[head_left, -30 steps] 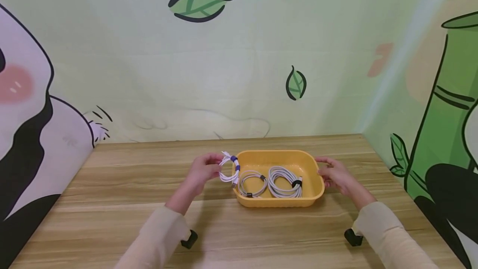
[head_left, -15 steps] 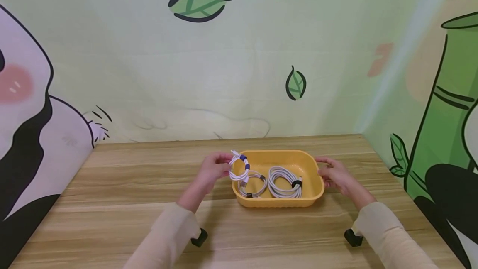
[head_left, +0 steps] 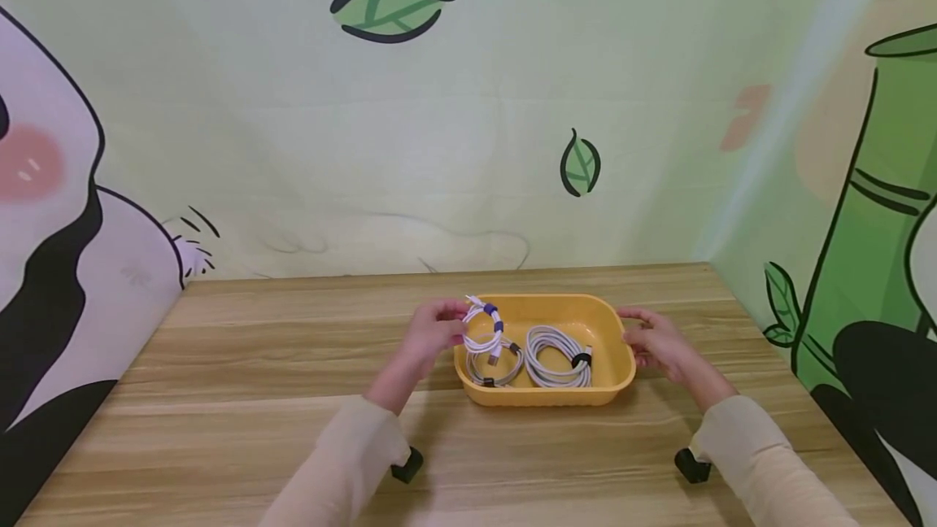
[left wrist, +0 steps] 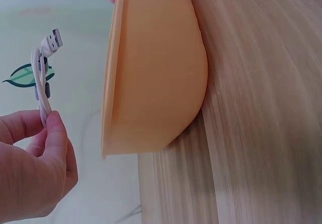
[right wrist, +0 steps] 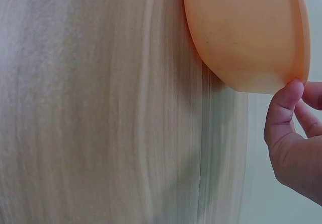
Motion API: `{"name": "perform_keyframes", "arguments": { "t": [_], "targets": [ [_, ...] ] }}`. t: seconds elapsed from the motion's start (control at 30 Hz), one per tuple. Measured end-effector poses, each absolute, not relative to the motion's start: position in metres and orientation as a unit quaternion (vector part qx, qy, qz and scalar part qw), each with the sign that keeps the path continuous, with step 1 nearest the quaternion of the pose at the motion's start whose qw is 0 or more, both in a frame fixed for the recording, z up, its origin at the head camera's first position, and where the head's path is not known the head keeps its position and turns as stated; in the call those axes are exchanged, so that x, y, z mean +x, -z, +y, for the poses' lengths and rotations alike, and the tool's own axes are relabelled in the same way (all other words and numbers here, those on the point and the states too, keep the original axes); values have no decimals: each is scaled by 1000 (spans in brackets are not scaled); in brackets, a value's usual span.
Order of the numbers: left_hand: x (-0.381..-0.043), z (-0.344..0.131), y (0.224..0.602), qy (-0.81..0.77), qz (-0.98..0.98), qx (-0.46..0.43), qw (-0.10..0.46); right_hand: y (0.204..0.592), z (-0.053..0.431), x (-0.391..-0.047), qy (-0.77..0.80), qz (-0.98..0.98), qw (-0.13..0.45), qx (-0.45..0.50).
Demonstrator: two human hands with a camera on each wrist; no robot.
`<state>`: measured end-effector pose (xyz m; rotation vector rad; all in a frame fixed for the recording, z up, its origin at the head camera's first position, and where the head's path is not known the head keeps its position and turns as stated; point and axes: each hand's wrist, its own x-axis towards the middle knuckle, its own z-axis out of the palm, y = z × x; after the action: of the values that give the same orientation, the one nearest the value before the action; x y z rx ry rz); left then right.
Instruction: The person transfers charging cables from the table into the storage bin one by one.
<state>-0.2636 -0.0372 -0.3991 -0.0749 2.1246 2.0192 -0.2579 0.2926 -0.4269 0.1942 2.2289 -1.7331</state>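
A yellow plastic basket [head_left: 545, 397] sits on the table. Between thumb and fingers, my left hand [head_left: 435, 332] pinches a coiled white USB cable [head_left: 501, 332] with dark blue ties, raised over the basket's left end. Its metal plug [left wrist: 56, 38] points up beside the basket's rim in the left wrist view. Inside the basket lie a thin grey cable coil [head_left: 517, 366], partly hidden by the held cable, and a thicker grey cable coil [head_left: 538, 356] with a black tie. At the right end my right hand [head_left: 655, 344] grips the basket's rim, thumb [right wrist: 291, 94] on the outside.
The wood-grain table [head_left: 256, 364] spreads out on both sides of the basket. Behind it hangs a printed backdrop [head_left: 468, 104] with leaves, a panda and bamboo. Black blocks [head_left: 691, 466] show under both sleeve cuffs.
My left hand has moved right, carrying the white USB cable from beside the basket's left rim to over its inside. My right hand and the basket have stayed put.
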Motion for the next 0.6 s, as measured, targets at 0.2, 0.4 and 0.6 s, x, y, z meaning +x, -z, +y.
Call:
{"name": "perform_keyframes", "arguments": {
  "t": [0.2, 0.4, 0.6],
  "targets": [
    [-265, -30, 402, -690, 715, -21, 109, 427, 292, -258, 606, 778, 155, 67],
    [-266, -20, 406, -692, 714, -13, 107, 426, 292, -257, 604, 779, 154, 71],
    [-267, -11, 407, -691, 714, -16, 107, 428, 293, -258, 605, 778, 155, 66]
  ]
}}
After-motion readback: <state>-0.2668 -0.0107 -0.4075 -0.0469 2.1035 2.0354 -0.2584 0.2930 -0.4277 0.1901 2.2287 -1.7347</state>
